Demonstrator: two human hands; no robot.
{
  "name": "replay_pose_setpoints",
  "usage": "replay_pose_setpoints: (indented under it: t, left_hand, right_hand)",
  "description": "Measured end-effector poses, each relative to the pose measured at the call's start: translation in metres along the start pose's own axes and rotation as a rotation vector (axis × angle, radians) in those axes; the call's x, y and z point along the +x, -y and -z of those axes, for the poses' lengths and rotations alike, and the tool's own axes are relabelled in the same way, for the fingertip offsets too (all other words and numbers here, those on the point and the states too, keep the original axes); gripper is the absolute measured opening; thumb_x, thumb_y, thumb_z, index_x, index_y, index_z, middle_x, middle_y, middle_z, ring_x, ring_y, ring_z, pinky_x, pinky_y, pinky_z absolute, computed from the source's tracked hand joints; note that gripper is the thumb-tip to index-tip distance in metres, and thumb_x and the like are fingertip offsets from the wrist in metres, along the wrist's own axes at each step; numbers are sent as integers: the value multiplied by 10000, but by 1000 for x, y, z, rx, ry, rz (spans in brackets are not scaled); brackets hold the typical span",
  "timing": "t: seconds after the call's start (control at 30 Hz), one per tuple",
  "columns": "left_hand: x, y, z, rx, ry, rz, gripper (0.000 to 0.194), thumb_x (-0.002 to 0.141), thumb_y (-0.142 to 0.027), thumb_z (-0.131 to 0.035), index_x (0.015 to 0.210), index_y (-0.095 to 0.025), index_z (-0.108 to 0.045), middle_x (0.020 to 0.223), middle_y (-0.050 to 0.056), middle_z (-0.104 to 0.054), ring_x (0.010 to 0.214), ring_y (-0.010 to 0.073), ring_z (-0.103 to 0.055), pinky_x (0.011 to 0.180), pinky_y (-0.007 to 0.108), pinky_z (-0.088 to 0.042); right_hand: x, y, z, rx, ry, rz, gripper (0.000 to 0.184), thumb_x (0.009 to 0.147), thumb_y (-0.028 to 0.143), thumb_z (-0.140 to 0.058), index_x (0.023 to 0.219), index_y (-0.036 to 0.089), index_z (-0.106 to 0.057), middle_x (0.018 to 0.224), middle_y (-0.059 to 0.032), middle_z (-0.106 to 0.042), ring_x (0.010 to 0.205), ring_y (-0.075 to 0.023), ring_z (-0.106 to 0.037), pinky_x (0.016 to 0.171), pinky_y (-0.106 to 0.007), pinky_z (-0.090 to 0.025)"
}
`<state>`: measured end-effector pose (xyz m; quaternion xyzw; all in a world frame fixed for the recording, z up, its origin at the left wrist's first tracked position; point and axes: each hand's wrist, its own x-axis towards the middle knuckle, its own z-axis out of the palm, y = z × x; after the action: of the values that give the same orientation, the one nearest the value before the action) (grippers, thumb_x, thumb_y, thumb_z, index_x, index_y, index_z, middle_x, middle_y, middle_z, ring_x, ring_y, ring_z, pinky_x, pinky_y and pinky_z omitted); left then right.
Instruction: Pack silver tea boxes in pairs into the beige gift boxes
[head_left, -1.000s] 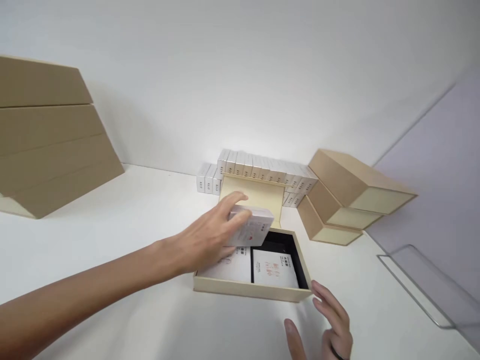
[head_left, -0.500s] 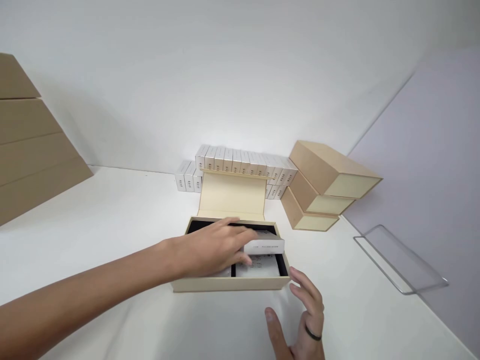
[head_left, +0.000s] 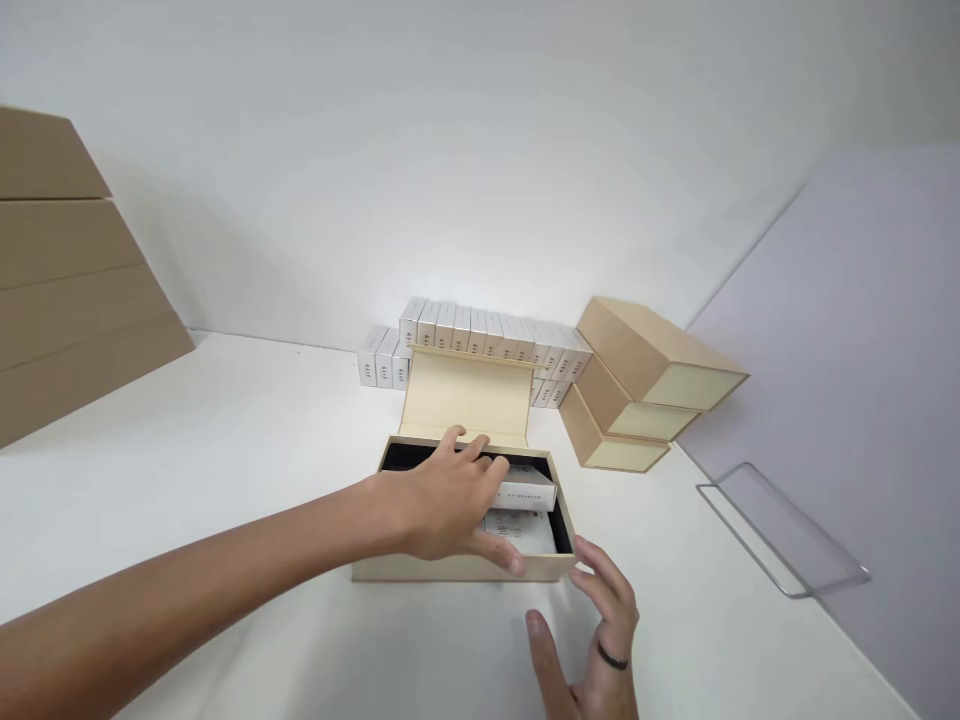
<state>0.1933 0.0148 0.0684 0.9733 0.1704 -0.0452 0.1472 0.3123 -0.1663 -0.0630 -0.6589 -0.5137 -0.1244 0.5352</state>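
I have the left hand (head_left: 457, 505) palm down over the open box (head_left: 450, 569), fingers splayed; whether they touch the white carton (head_left: 529, 497), I cannot tell. The right hand (head_left: 600, 620), its thumb well apart from curved, bare fingers, meets the box's near right corner, likely bracing it. The carton sits in the box's right half, behind a lower carton (head_left: 529, 532): pale, crisp-edged, small print along its side. White cartons (head_left: 495, 330) line the worktop's (head_left: 285, 420) rear edge, probably ranked for easy reach.
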Motion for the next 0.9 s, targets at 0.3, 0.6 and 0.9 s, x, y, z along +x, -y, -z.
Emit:
replay_pose_setpoints:
  t: [0.3,0.6,0.9]
  left_hand:
    - [-6,-15,-12,167,18,-27,656,927,-634,-588,1308,-100,-567,1597,304,-339,1566,407,-134,1212,636,-117]
    - [1,-29,4,305,111,34,580,887,-658,-608,1221,-184,-606,1414,277,-540,1436,449,-349,1123,625,-243]
    - [7,-25,-9,124,4,-5,461,879,-621,-603,1023,-184,-574,1022,118,-640,1019,325,-581,1010,524,-383]
  right_hand:
    - [-1,0,1,8,35,-11,314,967,321,-577,1248,239,-464,1442,-131,-462,1316,-263,-455,1032,-460,-418]
    - [-1,-2,7,-10,91,13,328,961,290,-570,1261,231,-451,1452,-150,-439,1333,-277,-438,1019,-492,-447]
    - [1,-16,11,-87,154,156,387,936,256,-599,1281,187,-439,1459,-185,-403,1353,-259,-403,954,-410,-477]
